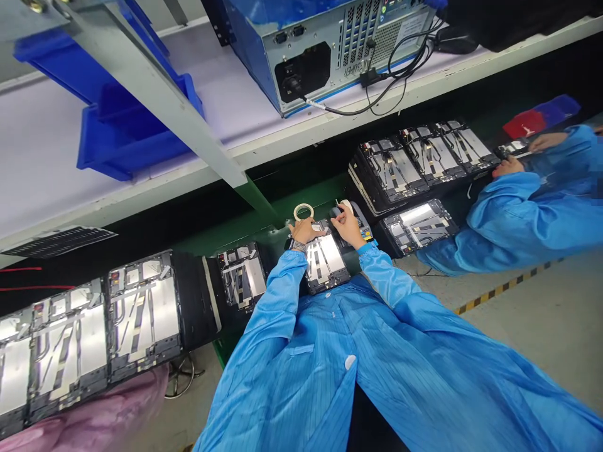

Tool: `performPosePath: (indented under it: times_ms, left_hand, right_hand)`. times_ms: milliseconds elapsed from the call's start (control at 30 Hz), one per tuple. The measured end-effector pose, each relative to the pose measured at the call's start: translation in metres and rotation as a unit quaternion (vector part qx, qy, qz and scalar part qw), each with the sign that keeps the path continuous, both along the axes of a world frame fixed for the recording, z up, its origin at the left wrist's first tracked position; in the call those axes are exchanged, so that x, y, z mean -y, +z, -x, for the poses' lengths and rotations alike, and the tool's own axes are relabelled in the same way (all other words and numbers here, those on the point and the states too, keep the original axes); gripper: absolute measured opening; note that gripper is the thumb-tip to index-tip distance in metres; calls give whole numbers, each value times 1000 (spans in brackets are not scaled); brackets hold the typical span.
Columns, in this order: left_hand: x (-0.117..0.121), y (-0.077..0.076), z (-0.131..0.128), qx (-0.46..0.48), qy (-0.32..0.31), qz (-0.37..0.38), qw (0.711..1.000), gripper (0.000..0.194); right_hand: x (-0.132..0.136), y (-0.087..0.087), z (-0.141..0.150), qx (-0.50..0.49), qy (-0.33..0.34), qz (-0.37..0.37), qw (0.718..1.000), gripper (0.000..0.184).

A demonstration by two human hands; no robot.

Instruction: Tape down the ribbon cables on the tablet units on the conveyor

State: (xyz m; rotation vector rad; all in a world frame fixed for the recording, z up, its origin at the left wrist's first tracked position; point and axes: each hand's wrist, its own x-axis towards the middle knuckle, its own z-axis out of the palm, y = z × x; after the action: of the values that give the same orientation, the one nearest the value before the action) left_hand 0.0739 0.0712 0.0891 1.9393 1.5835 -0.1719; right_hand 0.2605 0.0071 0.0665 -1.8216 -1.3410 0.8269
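At the centre of the frame, an opened flat device [326, 260] is seen, dark strips exposed across its bright inner plate; its upper end is covered by the left hand [304, 232], fingers spread, though whether the edge is grasped or merely pressed cannot be told; just to the right, the right hand [347, 227] is held beside a dark tape dispenser [362, 216], fingertips drawn in, and whether any tape is pinched there cannot be made out.

Above the left hand, a loose tape roll [296, 212] is set close by; it could be nudged away if that hand were slid upward; the lower end of the device is brought near the blue coat [325, 351], so a shift could be caused by a forward lean; the exposed strips could be snagged by a dragged fingertip or cuff; right of centre, another opened device [417, 226] is placed near a co-worker's blue sleeve [511, 216]; there, it could be knocked by a swinging elbow.
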Motion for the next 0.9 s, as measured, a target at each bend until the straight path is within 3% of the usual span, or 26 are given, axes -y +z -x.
performPosePath:
  times_ms: [100,233,400,600,733,900]
  left_hand:
    - [-6,-4,17,101,14,-22,995,51]
    - [-6,-11,69,288,146,-80,943,28]
    - [30,-31,115,342,252,-87,901,24]
    - [76,-64,102,393,312,-57,863,35]
    - [82,-76,90,422,338,-41,840,37]
    - [80,-81,87,437,354,-48,826,34]
  right_hand:
    - [15,6,11,-14,47,-36,998,66]
    - [25,4,41,-8,170,-64,983,75]
    - [14,-12,74,14,282,-63,957,76]
    - [-11,-20,84,3,325,-68,943,69]
    - [-30,-16,89,24,353,-71,933,67]
    - [-41,-13,94,50,390,-93,915,68]
